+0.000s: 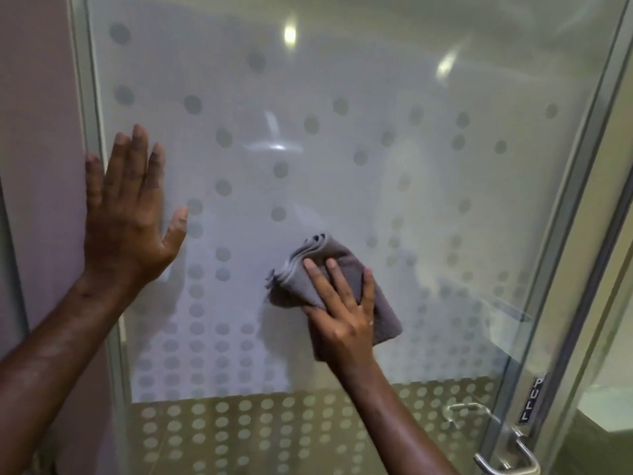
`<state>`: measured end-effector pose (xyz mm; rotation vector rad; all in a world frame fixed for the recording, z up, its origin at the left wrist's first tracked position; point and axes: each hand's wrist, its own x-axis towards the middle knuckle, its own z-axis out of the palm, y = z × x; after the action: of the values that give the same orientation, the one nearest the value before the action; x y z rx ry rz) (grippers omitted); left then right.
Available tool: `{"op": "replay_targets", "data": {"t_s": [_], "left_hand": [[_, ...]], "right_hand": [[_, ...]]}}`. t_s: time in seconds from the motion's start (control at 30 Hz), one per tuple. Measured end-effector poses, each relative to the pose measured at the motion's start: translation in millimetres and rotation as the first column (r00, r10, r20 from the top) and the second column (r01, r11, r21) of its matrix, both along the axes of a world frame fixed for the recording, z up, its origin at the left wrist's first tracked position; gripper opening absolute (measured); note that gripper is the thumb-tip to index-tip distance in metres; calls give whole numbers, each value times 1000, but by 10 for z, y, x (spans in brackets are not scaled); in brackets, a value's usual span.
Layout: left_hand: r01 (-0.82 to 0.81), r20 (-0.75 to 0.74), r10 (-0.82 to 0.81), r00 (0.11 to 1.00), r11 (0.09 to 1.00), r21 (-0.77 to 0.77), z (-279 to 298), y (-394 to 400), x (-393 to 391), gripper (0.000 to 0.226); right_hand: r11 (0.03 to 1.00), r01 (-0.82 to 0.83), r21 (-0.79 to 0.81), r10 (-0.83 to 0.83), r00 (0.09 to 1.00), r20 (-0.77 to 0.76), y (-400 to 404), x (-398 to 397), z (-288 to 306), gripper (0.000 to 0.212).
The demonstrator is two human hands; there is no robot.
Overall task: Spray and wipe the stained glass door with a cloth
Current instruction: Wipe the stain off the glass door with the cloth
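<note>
The glass door (342,80) fills the view, frosted and printed with rows of grey dots. A folded grey cloth (291,286) lies flat against the glass near the middle. My right hand (342,313) presses on the cloth, fingers spread over it. My left hand (126,214) rests flat on the left side of the glass beside the metal frame, fingers apart and holding nothing. No spray bottle is in view.
A metal frame (87,97) borders the door on the left, next to a pale wall (37,132). At the lower right are a lever handle (507,461) and a "PULL" label (532,397). The right frame edge (582,200) slants upward.
</note>
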<state>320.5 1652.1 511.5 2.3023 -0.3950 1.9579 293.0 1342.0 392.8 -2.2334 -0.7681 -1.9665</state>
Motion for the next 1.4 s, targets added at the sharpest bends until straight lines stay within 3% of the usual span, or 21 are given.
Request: {"op": "replay_targets", "data": {"t_s": [0.17, 0.3, 0.4, 0.53, 0.63, 0.73, 0.83, 0.93, 1.13, 1.3, 1.4], "left_hand": [[-26, -3, 26, 1000, 1000, 5, -12, -9, 8, 78], [-39, 7, 39, 999, 999, -3, -16, -28, 14, 79], [-44, 6, 44, 999, 999, -4, -22, -43, 13, 80], [-29, -8, 29, 1000, 1000, 1, -19, -39, 3, 79], [-1, -5, 1, 1000, 1000, 6, -7, -25, -9, 77], [20, -17, -19, 1000, 1000, 7, 3, -22, -30, 77], [27, -36, -27, 999, 1000, 7, 7, -15, -37, 78], [22, -40, -22, 999, 1000, 10, 7, -18, -21, 79], [52, -5, -52, 999, 999, 7, 5, 2, 101, 77], [61, -4, -61, 998, 998, 4, -12, 51, 202, 78], [54, -19, -54, 998, 999, 6, -18, 63, 223, 79]], "right_hand": [[903, 62, 426, -119, 987, 108, -407, 90, 347, 26], [791, -51, 609, 0, 996, 84, -288, 140, 582, 48], [859, -50, 510, 21, 998, 62, -71, 137, 539, 46], [981, -113, 159, 117, 993, -22, 204, 79, 265, 37], [989, -105, -101, 100, 993, -58, 132, 49, -54, 25], [988, -46, -146, 41, 999, -33, -272, 33, -267, 19], [998, 64, 21, -64, 998, 19, -715, 18, -411, 19], [965, 153, 213, -163, 986, 27, -1061, 22, -425, 34], [828, 54, 558, -107, 992, 64, -1093, 191, -45, 62], [703, -57, 708, -38, 992, 117, -1136, 278, 598, 61], [716, -43, 696, -53, 992, 116, -1239, 307, 1039, 55]]}}
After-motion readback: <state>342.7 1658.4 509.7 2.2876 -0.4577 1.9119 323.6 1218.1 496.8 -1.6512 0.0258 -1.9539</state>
